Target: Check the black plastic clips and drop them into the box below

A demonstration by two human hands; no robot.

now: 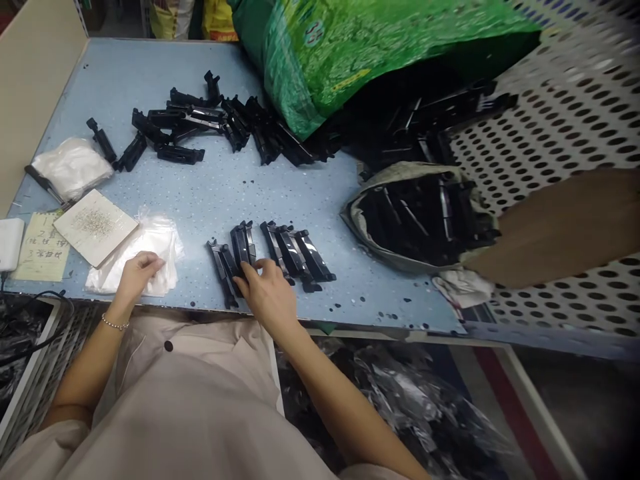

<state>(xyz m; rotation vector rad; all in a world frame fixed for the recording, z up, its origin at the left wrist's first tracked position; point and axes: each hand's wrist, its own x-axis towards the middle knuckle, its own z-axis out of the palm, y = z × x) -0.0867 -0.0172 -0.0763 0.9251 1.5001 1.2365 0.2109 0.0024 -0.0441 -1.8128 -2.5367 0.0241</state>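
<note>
Several glossy black plastic parts [310, 257] lie side by side in a row near the table's front edge. My right hand [270, 293] reaches over the left part of this row, its thumb and fingers closed around a black part [243, 243] that still lies on the table. At the left, my left hand [143, 270] is over a stack of clear plastic bags [167, 250], thumb and fingertips pinched together; whether a bag edge is between them is too small to tell. A white square board [95, 228] overlaps the bags.
More black parts [180, 155] are scattered at the back. A green sack [320, 73] spills others at the back right. An open cloth bag [420, 220] of parts stands at the right, by a perforated panel [565, 127]. Another bag pile [73, 167] and a handwritten note [43, 257] lie left.
</note>
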